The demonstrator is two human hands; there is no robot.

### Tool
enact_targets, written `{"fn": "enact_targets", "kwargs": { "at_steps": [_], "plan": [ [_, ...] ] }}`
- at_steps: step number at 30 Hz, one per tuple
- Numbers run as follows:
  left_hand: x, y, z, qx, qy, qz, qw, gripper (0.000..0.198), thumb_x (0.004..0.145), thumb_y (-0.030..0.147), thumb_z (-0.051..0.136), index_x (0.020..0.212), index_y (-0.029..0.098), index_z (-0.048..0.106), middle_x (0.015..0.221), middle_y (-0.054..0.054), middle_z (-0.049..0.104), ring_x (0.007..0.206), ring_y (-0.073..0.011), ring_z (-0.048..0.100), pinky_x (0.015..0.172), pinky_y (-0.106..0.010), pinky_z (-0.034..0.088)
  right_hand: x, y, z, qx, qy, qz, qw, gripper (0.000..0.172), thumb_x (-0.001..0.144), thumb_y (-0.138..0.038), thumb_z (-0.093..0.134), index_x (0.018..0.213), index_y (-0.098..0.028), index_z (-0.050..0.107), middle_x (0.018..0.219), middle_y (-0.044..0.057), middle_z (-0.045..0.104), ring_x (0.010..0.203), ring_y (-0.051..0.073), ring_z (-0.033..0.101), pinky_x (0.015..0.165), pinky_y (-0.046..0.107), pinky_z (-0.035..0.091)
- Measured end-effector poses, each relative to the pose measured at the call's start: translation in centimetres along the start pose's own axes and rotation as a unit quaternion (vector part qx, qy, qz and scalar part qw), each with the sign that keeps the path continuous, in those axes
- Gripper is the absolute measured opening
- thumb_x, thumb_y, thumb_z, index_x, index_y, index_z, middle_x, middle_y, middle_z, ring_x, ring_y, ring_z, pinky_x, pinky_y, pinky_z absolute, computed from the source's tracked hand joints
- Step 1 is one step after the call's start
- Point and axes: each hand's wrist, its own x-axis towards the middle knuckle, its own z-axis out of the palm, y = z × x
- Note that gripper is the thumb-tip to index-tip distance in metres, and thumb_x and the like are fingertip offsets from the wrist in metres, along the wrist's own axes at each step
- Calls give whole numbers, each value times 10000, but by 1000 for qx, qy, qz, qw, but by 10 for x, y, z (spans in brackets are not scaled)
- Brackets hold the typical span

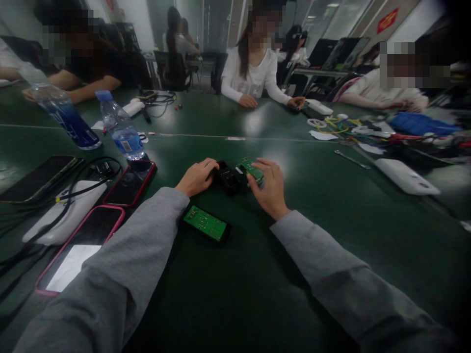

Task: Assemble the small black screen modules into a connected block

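My left hand (198,176) is closed on the left side of a black plastic casing (228,179) that rests on the dark green table. In my right hand (270,189) is a small green circuit board (253,170), gripped between thumb and fingers just to the right of the casing. A white part sits at the board's left edge. Nearer to me, beside my left sleeve, lies a black casing with a second green circuit board (206,223) facing up in it.
Phones, including a red-edged phone (130,184), a white device (68,213) and cables lie left. Two water bottles (123,130) stand behind them. Right are a wrench-like tool (352,159), another white device (406,176) and tangled wires (342,125). Several people sit across the table.
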Motion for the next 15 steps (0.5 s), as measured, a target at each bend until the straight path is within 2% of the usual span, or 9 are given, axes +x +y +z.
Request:
{"fn": "enact_targets", "kwargs": {
  "at_steps": [2, 4, 6, 9, 15],
  "plan": [
    [0, -1, 0, 3, 1, -3, 1000, 309, 864, 100, 519, 1156, 199, 524, 1288, -85, 573, 1052, -237, 622, 859, -379, 510, -1, 13, 3, -14, -21, 14, 1000, 471, 928, -407, 583, 1344, -214, 474, 1355, 145, 488, 1265, 335, 468, 1030, 564, 428],
    [0, -1, 1, 4, 1, -1, 1000, 322, 855, 88, 514, 1158, 196, 520, 1296, -87, 567, 1055, -238, 618, 865, -382, 510, -2, 23, 7, 5, -68, 19, 997, 548, 917, -393, 586, 1397, -176, 438, 1333, 166, 490, 1234, 327, 493, 1012, 538, 457],
    [0, -1, 1, 3, 2, 0, 1000, 341, 847, 79, 509, 1165, 201, 517, 1307, -84, 560, 1063, -235, 615, 875, -382, 508, -4, 29, 11, 27, -95, 30, 995, 497, 928, -354, 547, 1380, -160, 472, 1262, 161, 530, 1165, 304, 541, 988, 510, 481],
    [0, -1, 0, 2, 4, 1, 1000, 344, 847, 81, 503, 1168, 205, 515, 1313, -81, 555, 1054, -227, 619, 874, -377, 510, -4, 32, 13, 60, -73, 69, 993, 406, 927, -347, 519, 1293, -176, 562, 1182, 140, 588, 1102, 290, 578, 971, 514, 479],
    [-1, -1, -1, 7, 5, 2, 1000, 377, 836, 70, 500, 1185, 209, 516, 1312, -81, 555, 1066, -233, 616, 877, -383, 516, -2, 45, 14, 184, -40, 234, 954, 389, 923, -445, 476, 1165, -190, 644, 1077, 96, 688, 989, 262, 632, 922, 476, 495]
  ]
}}
